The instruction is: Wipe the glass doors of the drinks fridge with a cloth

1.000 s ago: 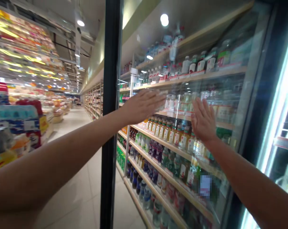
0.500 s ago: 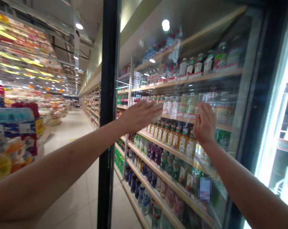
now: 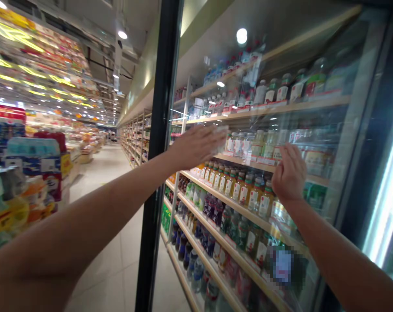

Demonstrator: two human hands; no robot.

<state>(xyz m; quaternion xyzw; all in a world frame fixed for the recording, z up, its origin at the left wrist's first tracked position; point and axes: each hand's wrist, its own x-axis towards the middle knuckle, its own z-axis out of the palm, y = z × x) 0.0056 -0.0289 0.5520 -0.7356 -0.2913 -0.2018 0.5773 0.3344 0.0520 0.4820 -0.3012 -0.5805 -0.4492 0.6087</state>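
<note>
A glass door [image 3: 316,195] with a dark frame [image 3: 160,130] stands in front of me. My left hand [image 3: 198,147] lies stretched out at its glass, fingers pointing right. A white cloth [image 3: 220,141] shows at the fingertips, partly hidden beneath them; whether it is cloth or paper is unclear. To the right, my right hand [image 3: 290,173] rests at the glass with its fingers upward and close together, the thumb a little apart. Nothing shows in that hand. Shelved drink bottles [image 3: 245,190] appear in the glass behind both hands.
On the left, an aisle floor [image 3: 102,173] runs into the distance past stacked goods [image 3: 34,160]. A bright light strip [image 3: 383,190] stands at the right edge, beside the door's opposite frame. A blurred patch [image 3: 284,266] covers a reflection low in the glass.
My view has turned slightly left, so the door sits farther right. The left hand has moved a little up and toward the door's left frame with the cloth. The right hand keeps its pose.
</note>
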